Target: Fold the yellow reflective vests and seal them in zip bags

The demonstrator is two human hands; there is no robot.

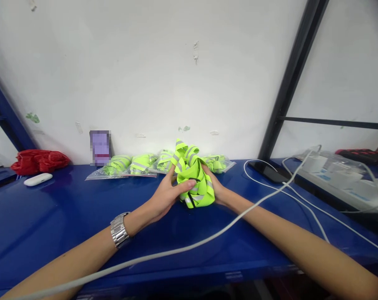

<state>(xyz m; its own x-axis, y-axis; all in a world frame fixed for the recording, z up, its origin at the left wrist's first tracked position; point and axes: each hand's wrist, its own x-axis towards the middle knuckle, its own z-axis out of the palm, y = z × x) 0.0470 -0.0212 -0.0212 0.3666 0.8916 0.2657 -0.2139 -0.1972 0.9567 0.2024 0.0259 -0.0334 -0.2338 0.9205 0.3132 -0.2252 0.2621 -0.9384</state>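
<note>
A bundle of neon-yellow strap with grey reflective stripes [193, 175] rests on the blue table [51, 216], held between both hands. My left hand [165, 196], with a metal watch on its wrist, grips the bundle's left side, thumb across the front. My right hand [217, 187] cups the right side, its fingers mostly hidden behind the fabric. Loose strap ends stick up from the top of the bundle.
Several clear bags of the same yellow straps [135, 164] line the wall behind. A red bag [39, 160] and a white oblong object [38, 179] lie far left. White cables [270, 196] cross the table. A power strip with chargers [339, 177] and a black phone [268, 171] are on the right.
</note>
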